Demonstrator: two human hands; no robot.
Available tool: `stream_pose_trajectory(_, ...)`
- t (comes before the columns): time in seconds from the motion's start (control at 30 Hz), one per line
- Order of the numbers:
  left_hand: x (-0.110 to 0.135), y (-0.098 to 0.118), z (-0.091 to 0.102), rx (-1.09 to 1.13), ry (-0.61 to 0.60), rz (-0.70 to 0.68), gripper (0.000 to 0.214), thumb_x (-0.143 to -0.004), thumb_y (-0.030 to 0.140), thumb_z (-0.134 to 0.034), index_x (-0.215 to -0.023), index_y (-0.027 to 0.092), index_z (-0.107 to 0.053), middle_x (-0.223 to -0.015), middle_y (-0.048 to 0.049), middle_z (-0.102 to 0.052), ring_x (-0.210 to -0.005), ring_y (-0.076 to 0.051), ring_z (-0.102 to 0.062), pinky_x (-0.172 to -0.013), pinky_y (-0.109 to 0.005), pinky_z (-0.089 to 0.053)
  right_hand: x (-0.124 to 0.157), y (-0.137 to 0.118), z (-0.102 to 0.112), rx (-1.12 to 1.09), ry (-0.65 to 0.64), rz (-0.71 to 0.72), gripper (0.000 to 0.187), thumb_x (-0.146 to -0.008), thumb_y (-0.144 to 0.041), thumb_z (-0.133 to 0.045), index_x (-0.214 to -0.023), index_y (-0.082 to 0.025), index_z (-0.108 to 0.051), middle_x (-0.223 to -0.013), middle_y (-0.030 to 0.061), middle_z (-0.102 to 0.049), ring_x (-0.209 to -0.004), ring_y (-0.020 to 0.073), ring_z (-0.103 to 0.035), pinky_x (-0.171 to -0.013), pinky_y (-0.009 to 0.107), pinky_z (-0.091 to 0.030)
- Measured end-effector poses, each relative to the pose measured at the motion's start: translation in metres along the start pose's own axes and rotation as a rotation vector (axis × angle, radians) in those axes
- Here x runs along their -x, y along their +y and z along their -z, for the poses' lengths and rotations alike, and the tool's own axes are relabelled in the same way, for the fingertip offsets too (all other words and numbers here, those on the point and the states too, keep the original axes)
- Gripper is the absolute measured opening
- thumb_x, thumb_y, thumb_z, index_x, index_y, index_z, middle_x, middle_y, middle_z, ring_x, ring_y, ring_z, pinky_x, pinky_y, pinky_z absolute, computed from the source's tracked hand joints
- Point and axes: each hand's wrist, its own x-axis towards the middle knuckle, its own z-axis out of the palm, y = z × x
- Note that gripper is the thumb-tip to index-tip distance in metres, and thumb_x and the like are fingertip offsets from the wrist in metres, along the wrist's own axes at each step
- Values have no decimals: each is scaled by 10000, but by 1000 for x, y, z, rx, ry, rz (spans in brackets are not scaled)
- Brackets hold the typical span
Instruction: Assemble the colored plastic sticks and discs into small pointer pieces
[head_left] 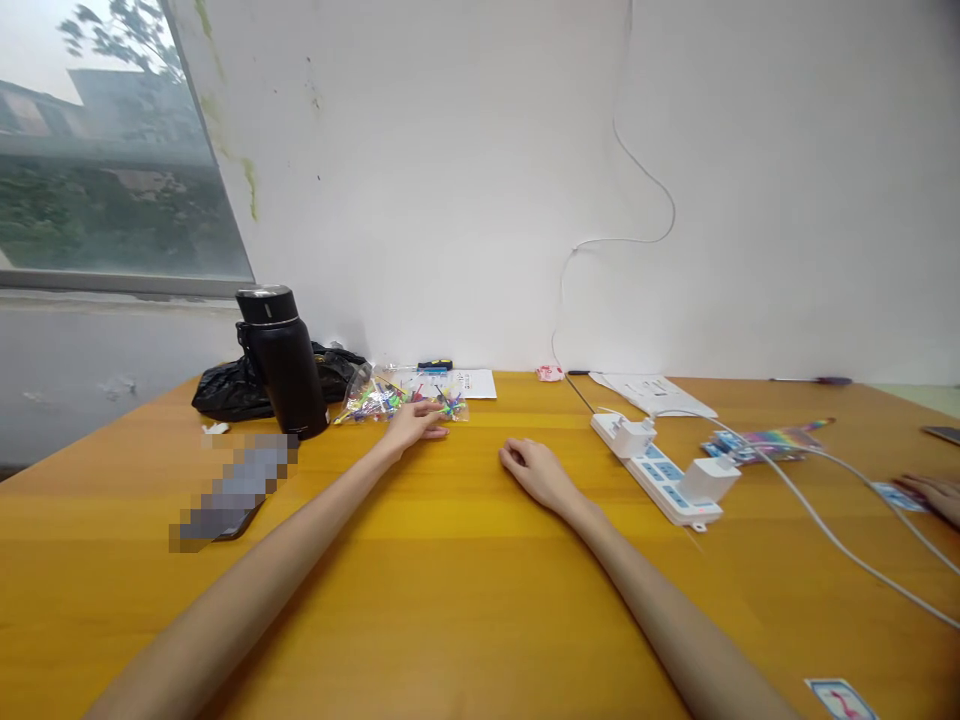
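Note:
My left hand (412,425) reaches to the near edge of a clear plastic bag (367,398) filled with small colourful pieces. Its fingers are stretched out over the bag's right part, thumb apart, and nothing is gripped in them. On the bare wooden table (465,600), to the right of the bag, rests my right hand (536,470) with its fingers curled in. Nothing shows in it. White paper (476,383) lies behind the bag, and a yellow-and-black tool handle (435,365) sits at the wall.
A black bottle (289,370) stands left, before a black plastic bag (232,390); a blurred-out phone (240,495) lies nearer. A power strip (660,475) with white chargers and cables is at right, beside a rainbow-coloured packet (780,442). Another person's hand (934,495) touches a card (898,497).

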Motion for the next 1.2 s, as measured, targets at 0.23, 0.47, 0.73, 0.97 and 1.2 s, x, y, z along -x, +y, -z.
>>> stream_pose_trajectory(0.23,47,0,-10,-124,-92,-65,328,-797,471,-720,-885,157,-680,-905,-93,-735,-849,-235,-730,-744,-341,-603,0,-1,0,-118,63,-94,322,-970,-362,-441,-698,-195,-485,-652,-3,-563,-615,148,-494,-596,257,-291)
stream_pose_trajectory(0.47,89,2,23,-388,-26,-166,333,-746,457,-753,-913,207,-611,-899,-39,-726,-818,-207,-698,-732,-292,-528,0,-6,-3,-344,133,-125,199,-949,-329,-468,-925,-194,-613,-857,31,-678,-778,177,-600,-715,268,-412)
stream_pose_trajectory(0.73,95,6,28,-263,-150,-181,461,-724,371,-801,-1135,224,-653,-1131,-73,-703,-961,-233,-697,-850,-312,-549,4,-26,-6,-498,-33,-110,114,-933,-302,-483,-952,-202,-534,-871,43,-681,-812,175,-632,-763,284,-465)
stream_pose_trajectory(0.97,105,19,24,-108,-187,-142,690,-746,339,-801,-1372,333,-512,-1399,-97,-565,-1020,-242,-697,-831,-344,-587,5,-16,7,-613,-180,-22,241,-943,-409,-536,-946,-180,-609,-946,42,-676,-852,170,-593,-784,274,-447)
stream_pose_trajectory(1.2,109,29,21,112,-304,-196,798,-765,255,-800,-1461,320,-415,-1395,-146,-589,-1268,-308,-587,-1027,-432,-502,4,-22,11,-686,-226,-18,430,-967,-502,-496,-1161,-164,-678,-984,46,-672,-819,165,-556,-764,269,-430)
